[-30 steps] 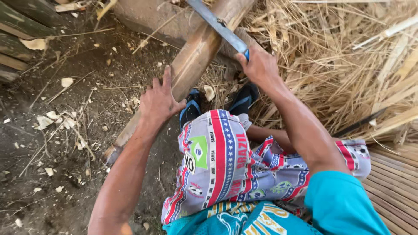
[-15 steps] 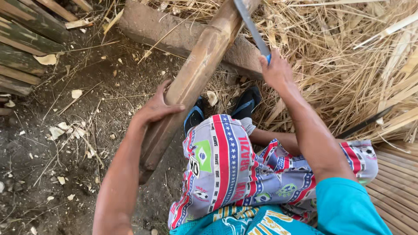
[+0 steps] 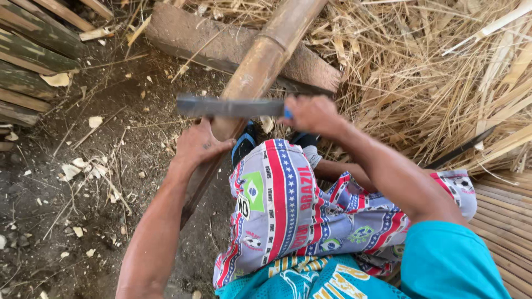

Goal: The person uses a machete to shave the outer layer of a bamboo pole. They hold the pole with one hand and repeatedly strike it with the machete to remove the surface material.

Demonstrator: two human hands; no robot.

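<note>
Your left hand (image 3: 200, 145) grips the bamboo pole (image 3: 260, 61), which slants from the wooden block (image 3: 221, 47) down beside your knee. Your right hand (image 3: 313, 113) is closed around the handle of a flat blade (image 3: 230, 107) lying crosswise on the pole, seemingly touching it. Dry straw (image 3: 421, 72) is piled to your right.

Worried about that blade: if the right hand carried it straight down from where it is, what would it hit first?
Probably the bamboo pole, just above the left hand gripping it; the right hand holds the blade across it. Depth is unclear.
</note>
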